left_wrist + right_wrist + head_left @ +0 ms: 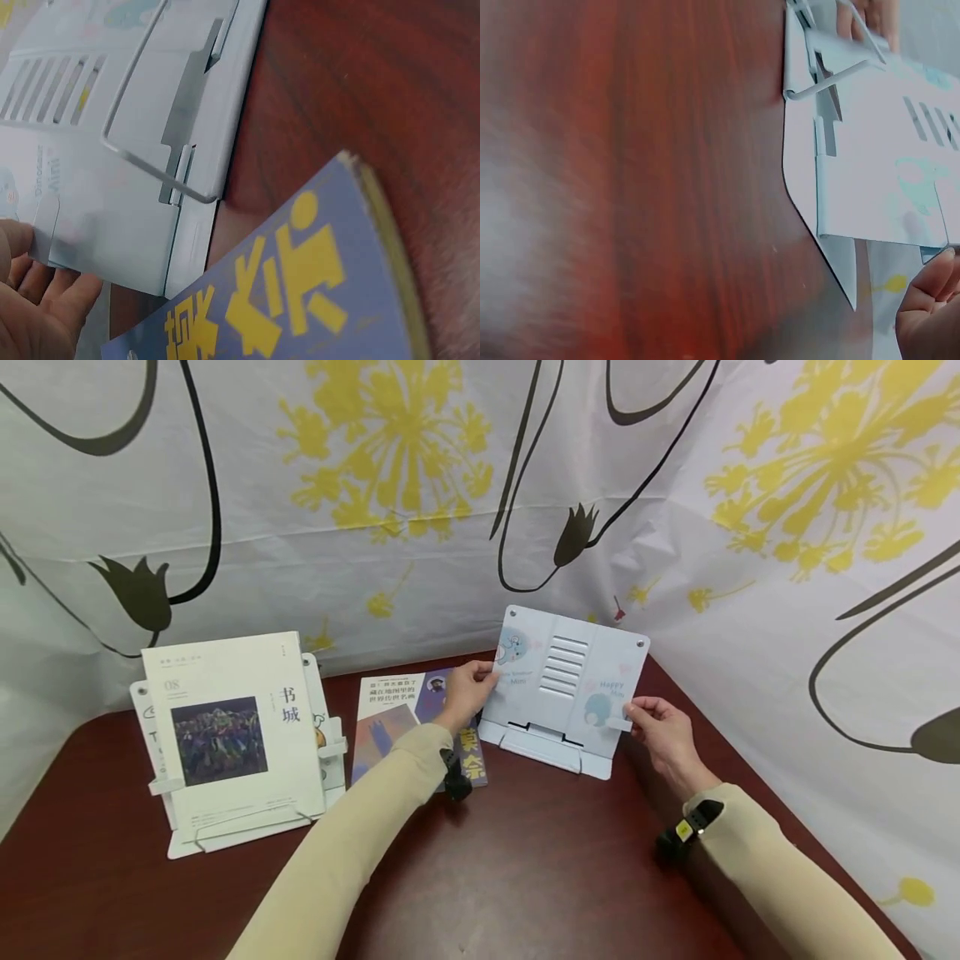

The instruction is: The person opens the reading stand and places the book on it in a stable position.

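A white metal book stand with pale blue cartoon prints stands tilted back on the table. My left hand pinches its left edge at a small side clip. At the right edge, my right hand pinches the other side clip between thumb and fingers. A bent wire holder shows at the front of the stand's lower lip. Partly under my left forearm lies a purple and white book with yellow lettering, close to the stand's left side.
To the left, another white stand holds a cream book upright. The dark red tabletop spreads in front. Patterned white cloth hangs behind the table and along its right side.
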`<state>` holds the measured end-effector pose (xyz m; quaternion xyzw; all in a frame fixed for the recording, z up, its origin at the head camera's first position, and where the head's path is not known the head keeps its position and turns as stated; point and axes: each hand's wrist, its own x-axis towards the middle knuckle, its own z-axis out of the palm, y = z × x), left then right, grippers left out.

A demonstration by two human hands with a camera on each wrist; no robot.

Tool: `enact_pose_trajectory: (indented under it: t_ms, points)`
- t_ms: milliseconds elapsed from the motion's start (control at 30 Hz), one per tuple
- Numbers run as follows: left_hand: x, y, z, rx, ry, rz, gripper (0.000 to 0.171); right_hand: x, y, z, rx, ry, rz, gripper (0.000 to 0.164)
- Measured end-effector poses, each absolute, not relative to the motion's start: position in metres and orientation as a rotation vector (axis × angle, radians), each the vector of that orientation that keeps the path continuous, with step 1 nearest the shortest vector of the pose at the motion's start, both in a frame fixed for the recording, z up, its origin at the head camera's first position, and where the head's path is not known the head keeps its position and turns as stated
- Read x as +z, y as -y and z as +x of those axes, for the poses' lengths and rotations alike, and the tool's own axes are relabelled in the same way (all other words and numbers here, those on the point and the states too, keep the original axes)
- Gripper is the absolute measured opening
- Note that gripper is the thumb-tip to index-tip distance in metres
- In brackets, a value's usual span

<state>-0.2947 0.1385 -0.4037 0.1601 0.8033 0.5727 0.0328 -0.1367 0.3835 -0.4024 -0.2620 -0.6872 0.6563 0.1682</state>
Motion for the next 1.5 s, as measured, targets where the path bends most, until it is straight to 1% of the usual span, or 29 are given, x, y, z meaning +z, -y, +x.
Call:
enact_pose_trajectory:
  t_ms: [333,567,800,1200,1500]
  points:
    - [-0.405,-0.132,-0.282,1.767,-2.542,0.353,0.02,-0.402,-0.395,-0.16,1.759,2.012,-0.789,0.01]
    - [-0.406,-0.131,-0.277,1.812,-2.54,0.313,0.018,-0.4,-0.401,-0.171,1.764,2.037,-0.821,0.014]
    - [-0.406,-0.134,-0.271,1.841,-2.537,0.309,0.018,-0.397,-0.407,-0.177,1.78,2.05,-0.837,0.019]
    - [-0.409,-0.138,-0.263,1.873,-2.52,0.264,0.015,-0.401,-0.41,-0.184,1.81,2.003,-0.792,0.01]
    - [-0.41,-0.136,-0.263,1.865,-2.427,0.246,0.017,-0.4,-0.411,-0.189,1.821,2.002,-0.817,0.014]
